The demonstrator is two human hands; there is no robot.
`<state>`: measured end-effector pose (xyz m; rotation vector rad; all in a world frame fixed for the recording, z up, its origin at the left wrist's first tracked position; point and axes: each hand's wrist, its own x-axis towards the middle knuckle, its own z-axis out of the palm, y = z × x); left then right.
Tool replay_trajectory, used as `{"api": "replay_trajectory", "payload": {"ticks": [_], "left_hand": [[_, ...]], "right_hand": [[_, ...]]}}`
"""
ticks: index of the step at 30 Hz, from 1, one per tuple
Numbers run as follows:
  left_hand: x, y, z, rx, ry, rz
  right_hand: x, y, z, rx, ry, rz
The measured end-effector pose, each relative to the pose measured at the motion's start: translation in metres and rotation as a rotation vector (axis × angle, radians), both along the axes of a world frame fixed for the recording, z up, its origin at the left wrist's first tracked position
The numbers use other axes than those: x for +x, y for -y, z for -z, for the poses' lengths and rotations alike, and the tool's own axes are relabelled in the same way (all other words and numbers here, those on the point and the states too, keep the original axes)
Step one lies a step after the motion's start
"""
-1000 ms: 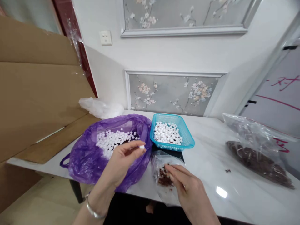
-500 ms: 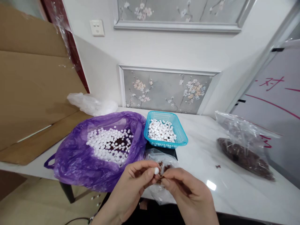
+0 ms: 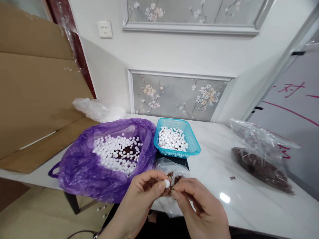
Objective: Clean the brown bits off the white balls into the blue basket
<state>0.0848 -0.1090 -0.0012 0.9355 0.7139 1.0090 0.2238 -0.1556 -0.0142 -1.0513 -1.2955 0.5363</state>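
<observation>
My left hand [image 3: 139, 199] pinches a small white bead [image 3: 166, 183] between thumb and fingers, just over the table's front edge. Touching it from the right, my right hand [image 3: 199, 205] is closed in a pinch on a small dark brown piece I cannot name. Right behind both hands lies a small clear bag [image 3: 171, 176] with reddish-brown bits in it. A purple plastic bag [image 3: 82, 169] full of white beads lies open to the left. A blue basket [image 3: 193, 146] with more white beads stands behind the hands.
A large clear bag of dark brown bits [image 3: 261, 159] lies at the right on the white marble table [image 3: 224, 166]. Cardboard sheets [image 3: 37, 99] lean at the left, with a crumpled white bag [image 3: 97, 111] by the wall. A whiteboard with red writing [image 3: 294, 103] stands far right.
My left hand carried the white bead from above the purple bag down to the table's front edge. My right hand left the small clear bag and met it there, fingertips together.
</observation>
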Motion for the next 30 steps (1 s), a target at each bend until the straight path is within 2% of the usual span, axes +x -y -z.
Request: {"api": "replay_trajectory", "payload": {"ticks": [12, 20, 25, 30], "left_hand": [[-0.0075, 0.0014, 0.0034, 0.124, -0.124, -0.022], [-0.0077, 0.0015, 0.0029, 0.182, -0.135, -0.015], [-0.0052, 0.002, 0.0048, 0.135, -0.122, -0.028], [-0.001, 0.0039, 0.0012, -0.043, 0.072, -0.002]], "right_hand": [[-0.0033, 0.0004, -0.0002, -0.009, 0.028, -0.002], [-0.005, -0.0006, 0.0004, -0.018, 0.009, 0.007], [-0.0063, -0.0045, -0.0016, -0.018, -0.02, 0.004], [-0.0011, -0.0051, -0.0042, -0.094, -0.16, -0.08]]}}
